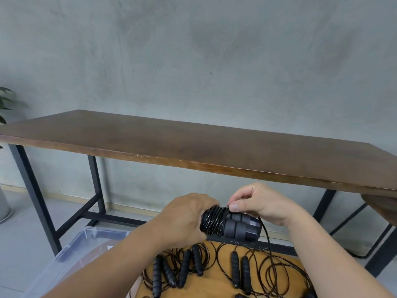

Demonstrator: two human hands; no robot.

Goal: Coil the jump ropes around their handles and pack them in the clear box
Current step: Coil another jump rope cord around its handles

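Left hand (184, 220) grips paired handles (238, 227); right hand (255, 203) pinches the rope (216, 218), apparently mid-wrap. Slack tension there could let coils spring loose.

soft even light, edges warped

Two hands show in the lower half of the frame: the left hand (184, 220) and the right hand (255, 203), and together they hold one bundle of two black handles (238, 227) side by side with cord wound round them. Below, on one light wooden surface (206, 284), six loose handles (184, 268) lie in plain sight among tangled cords, with parts of perhaps two more at the bottom edge; the cords cannot be counted. One clear box (71, 250) sits lower left. One long dark table (193, 145) crosses the middle. One plant (4, 104) shows at the left edge.
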